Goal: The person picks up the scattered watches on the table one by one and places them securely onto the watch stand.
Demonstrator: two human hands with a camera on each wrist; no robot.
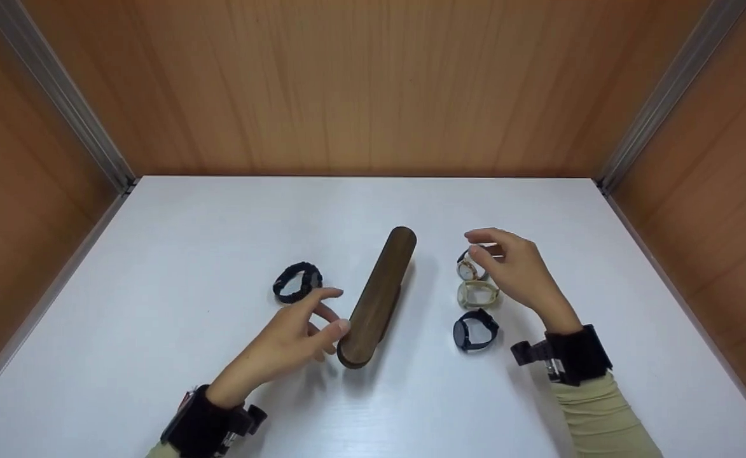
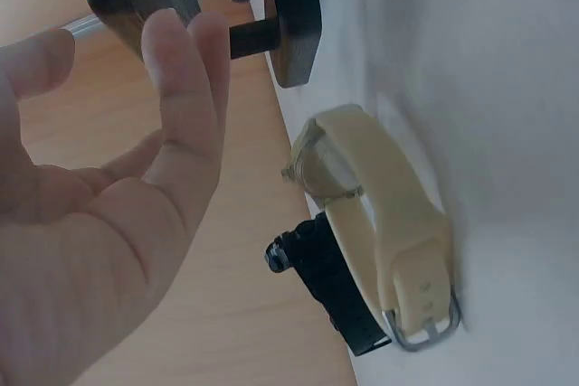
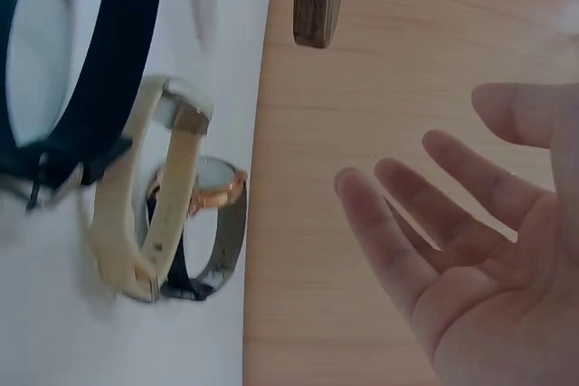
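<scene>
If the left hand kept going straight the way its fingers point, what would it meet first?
Most likely the near end of the wooden roll: the left hand points toward it, its thumb tip seemingly at that end already. Whether it truly touches is unclear from the head view.

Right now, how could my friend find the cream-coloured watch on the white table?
Start at the long brown wooden cylinder on the white table. To its right, by the right hand, three watches lie in a row. The cream rubber-strapped watch is the middle one, the only all-pale one.

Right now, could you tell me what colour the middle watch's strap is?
The middle watch has a cream strap, clearest in the left wrist view.
</scene>
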